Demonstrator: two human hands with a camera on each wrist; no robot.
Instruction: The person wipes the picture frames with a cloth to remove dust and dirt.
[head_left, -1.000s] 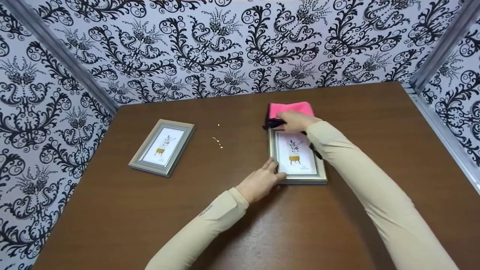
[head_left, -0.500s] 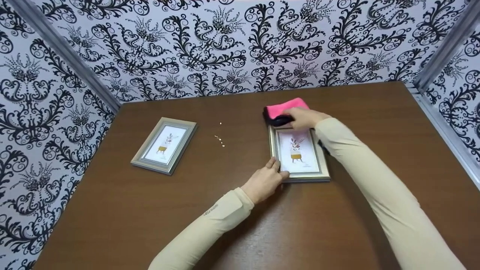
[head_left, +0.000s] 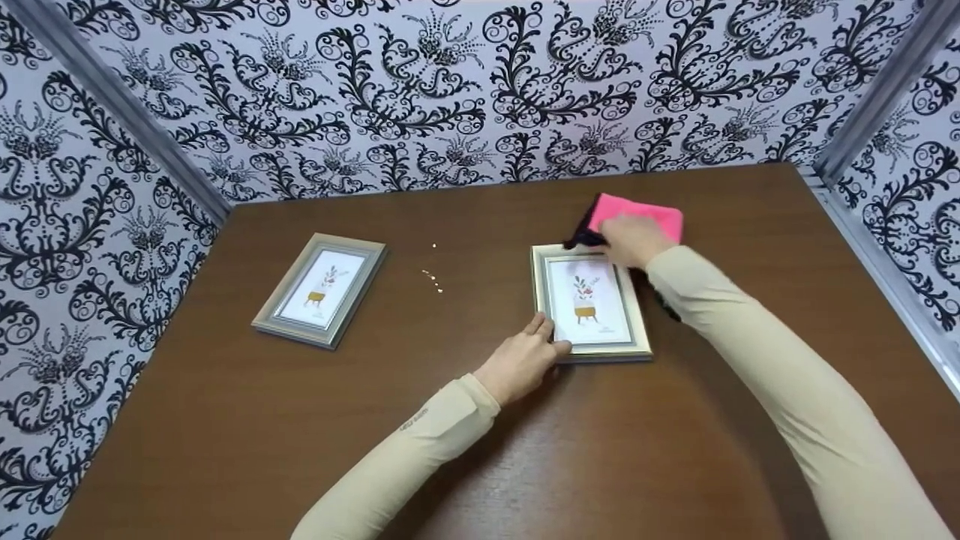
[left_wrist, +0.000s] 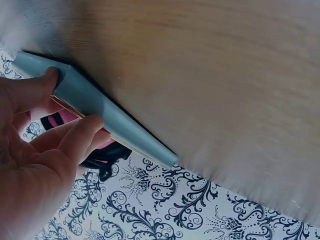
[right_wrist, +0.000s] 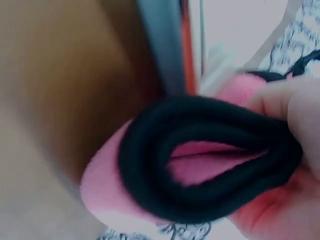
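Observation:
A silver-gold picture frame, showing a plant in a yellow pot, lies face up right of the table's middle. My left hand grips its near left corner, and in the left wrist view the thumb and fingers sit on two sides of the frame's grey edge. My right hand holds a folded pink cloth with a black border at the frame's far right corner. Up close, the cloth's black edge forms a loop beside the frame's side.
Another similar picture frame lies face up on the left of the brown table. Several small pale specks are on the wood between the frames. Patterned wall panels stand behind and at both sides.
My right hand and the pink cloth have moved right, from the frame's far edge to its far right corner. My left hand keeps its hold on the near left corner.

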